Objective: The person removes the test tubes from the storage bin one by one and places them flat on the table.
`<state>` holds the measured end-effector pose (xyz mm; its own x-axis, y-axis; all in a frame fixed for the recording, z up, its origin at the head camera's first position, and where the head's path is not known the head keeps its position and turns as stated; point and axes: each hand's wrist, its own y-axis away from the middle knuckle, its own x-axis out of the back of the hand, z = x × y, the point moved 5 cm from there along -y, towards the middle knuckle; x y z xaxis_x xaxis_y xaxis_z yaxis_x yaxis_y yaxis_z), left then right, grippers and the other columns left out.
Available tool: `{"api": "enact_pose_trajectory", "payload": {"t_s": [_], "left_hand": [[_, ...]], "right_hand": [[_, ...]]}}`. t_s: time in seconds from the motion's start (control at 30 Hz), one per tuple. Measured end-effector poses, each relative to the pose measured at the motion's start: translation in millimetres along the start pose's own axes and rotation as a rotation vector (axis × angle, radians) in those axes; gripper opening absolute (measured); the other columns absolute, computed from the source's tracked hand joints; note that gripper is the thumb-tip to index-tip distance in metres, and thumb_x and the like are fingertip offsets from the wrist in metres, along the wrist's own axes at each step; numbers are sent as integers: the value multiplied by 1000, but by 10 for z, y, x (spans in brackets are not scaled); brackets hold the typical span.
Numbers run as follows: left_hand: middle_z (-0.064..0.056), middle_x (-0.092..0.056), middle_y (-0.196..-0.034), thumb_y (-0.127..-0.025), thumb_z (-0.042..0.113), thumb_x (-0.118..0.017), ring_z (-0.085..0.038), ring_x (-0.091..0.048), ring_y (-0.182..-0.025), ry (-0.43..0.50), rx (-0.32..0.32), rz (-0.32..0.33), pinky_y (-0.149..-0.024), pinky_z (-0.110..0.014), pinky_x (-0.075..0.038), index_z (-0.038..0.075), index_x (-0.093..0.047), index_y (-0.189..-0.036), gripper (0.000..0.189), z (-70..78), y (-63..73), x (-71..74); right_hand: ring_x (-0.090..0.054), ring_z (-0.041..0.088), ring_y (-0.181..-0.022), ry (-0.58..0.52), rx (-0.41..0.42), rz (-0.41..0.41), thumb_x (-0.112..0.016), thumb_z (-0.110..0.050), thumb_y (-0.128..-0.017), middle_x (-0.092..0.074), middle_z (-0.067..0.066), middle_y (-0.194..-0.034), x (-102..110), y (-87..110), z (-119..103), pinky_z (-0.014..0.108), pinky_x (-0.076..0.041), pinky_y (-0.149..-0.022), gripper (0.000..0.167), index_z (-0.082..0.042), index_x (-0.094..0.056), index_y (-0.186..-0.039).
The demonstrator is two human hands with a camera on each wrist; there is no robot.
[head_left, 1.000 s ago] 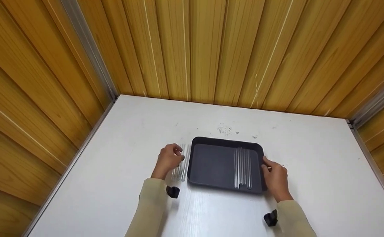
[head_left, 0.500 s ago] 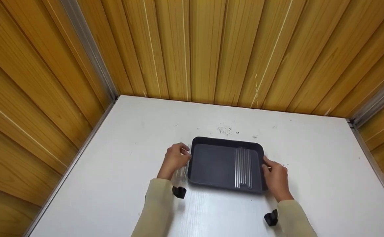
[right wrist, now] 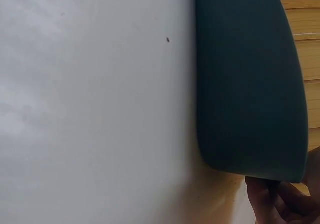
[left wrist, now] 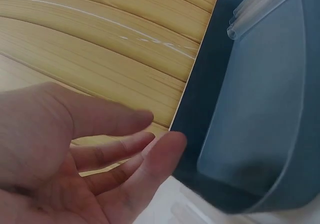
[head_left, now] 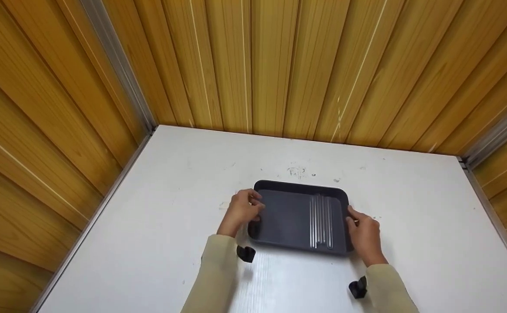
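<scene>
A dark grey rectangular tray [head_left: 283, 219] lies on the white table. Several clear tubes [head_left: 321, 221] lie side by side in its right part. Over the tray's left rim, my left hand [head_left: 242, 208] hovers; the left wrist view shows its thumb and fingers loosely bent and apart, with nothing visible between them. Blurred clear tubes [left wrist: 192, 211] lie on the table below that hand, mostly hidden in the head view. My right hand [head_left: 364, 234] holds the tray's right edge; in the right wrist view, its fingers [right wrist: 260, 199] meet the end wall, partly hidden.
Wood-patterned panels [head_left: 270, 65] enclose the back and sides of the white table [head_left: 183, 174]. Metal posts [head_left: 120, 56] stand at the corners. Dark marks [head_left: 296, 172] spot the tabletop behind the tray. A black wrist device [head_left: 246, 254] sits at the left sleeve.
My left hand has moved right, from above the tubes beside the tray to over the left rim. My right hand and the tray stay in place.
</scene>
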<state>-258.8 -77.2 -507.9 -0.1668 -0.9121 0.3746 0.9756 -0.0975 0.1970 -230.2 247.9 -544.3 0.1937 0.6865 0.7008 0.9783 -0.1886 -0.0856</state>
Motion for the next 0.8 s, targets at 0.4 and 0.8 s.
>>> {"api": "enact_pose_trajectory", "payload": {"t_s": [0.4, 0.8], "left_hand": [[-16, -68, -94, -88, -5, -59, -20, -67, -71, 114, 26, -52, -59, -28, -58, -7, -60, -111, 24, -20, -55, -206], [-13, -64, -90, -87, -7, -58, -23, -68, -72, 139, 3, -60, -58, -30, -58, -8, -59, -109, 22, -34, -72, -371]], "right_hand": [[-64, 26, -89, 5, 12, 41, -58, -3, -93, -64, 24, -121, -5, -2, -12, 19, -46, -65, 37, -3, -58, -130], [-63, 26, -89, 23, 13, 32, -57, -3, -94, -63, 26, -122, -21, 0, -4, 20, -47, -66, 37, -2, -57, -131]]}}
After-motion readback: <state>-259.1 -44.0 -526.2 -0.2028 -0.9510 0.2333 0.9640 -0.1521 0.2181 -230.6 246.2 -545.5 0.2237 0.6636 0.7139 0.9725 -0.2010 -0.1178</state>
